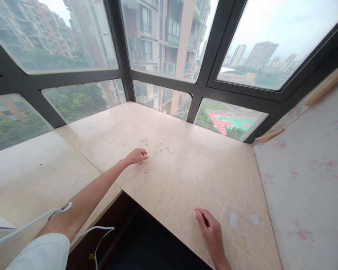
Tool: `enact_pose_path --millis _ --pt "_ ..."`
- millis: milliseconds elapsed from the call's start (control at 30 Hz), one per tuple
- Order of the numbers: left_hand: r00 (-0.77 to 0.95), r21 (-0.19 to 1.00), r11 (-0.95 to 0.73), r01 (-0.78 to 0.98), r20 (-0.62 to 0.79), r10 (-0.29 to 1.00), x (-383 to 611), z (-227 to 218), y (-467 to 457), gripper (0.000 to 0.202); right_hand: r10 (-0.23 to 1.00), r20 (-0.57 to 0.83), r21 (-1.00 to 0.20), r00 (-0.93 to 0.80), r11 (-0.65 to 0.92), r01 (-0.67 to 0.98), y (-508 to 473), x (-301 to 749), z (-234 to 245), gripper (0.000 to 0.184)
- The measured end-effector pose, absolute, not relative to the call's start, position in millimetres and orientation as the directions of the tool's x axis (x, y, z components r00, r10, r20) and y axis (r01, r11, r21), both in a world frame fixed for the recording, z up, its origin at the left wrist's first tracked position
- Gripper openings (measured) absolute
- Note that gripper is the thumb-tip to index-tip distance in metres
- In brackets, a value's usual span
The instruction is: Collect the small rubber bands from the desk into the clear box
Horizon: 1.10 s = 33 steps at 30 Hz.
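Note:
Several small thin rings [146, 171] lie scattered on the pale marbled ledge [202, 168]. My left hand [136, 156] reaches in among them from the left, low over the surface. Its fingers are bent, and a gap shows between thumb and forefinger. One ring [148, 151] lies right by the fingertips; other rings [146, 162] are just below the hand, partly covered by it. My right hand [210, 228] rests near the ledge's front edge, apart from the rings. The fingers there are curled with the tips together, and whatever they may hold is hidden.
Dark-framed windows [198, 90] border the ledge at the back. Flowered wallpaper [307, 187] covers the right wall. Clear tape-like patches [233, 219] stick to the ledge beside my right hand. A white cable [30, 225] crosses my left arm. A dark recess [135, 232] opens below the front edge.

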<state>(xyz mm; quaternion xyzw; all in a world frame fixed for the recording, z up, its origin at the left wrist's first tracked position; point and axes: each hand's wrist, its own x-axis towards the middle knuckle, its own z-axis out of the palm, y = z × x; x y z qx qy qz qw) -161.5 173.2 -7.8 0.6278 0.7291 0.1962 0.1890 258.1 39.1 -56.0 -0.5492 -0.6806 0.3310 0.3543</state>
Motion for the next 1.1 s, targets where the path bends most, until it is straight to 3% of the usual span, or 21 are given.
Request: enact_pose_path --millis 133,300,400,600,767,933,1100 --pt "0.018 0.532 0.046 0.846 -0.115 0.993 -150.9 -8.8 164.9 0.017 0.980 0.121 -0.832 -0.157 0.186 0.522 38.3 258.3 -56.0 0.037" --pt "0.040 0.531 0.026 0.847 -0.112 0.993 -142.4 -8.4 162.2 0.005 0.976 0.134 -0.823 -0.170 0.205 0.530 37.4 258.3 -55.8 0.038" --pt "0.028 0.551 0.022 0.834 -0.082 0.996 -140.2 -6.9 162.6 0.007 0.976 0.135 -0.821 -0.174 0.208 0.532 37.3 258.4 -56.0 0.038" --pt "-0.031 0.651 0.051 0.757 -0.043 0.999 -127.6 2.6 171.7 0.027 0.975 0.133 -0.818 -0.179 0.210 0.535 37.4 257.9 -54.4 0.038" --pt "-0.036 0.899 0.038 0.436 -0.024 0.999 -106.4 12.0 180.6 0.059 0.974 0.146 -0.813 -0.176 0.220 0.539 37.2 257.8 -53.5 0.038" --pt "-0.288 0.869 0.134 0.476 0.010 0.957 -104.2 7.6 178.5 0.037 0.971 0.160 -0.810 -0.177 0.232 0.539 36.4 257.9 -54.0 0.037" --pt "-0.354 0.825 0.169 0.539 0.041 0.934 -106.2 -6.4 163.6 0.026 0.970 0.158 -0.807 -0.187 0.236 0.542 36.2 257.8 -53.9 0.037"
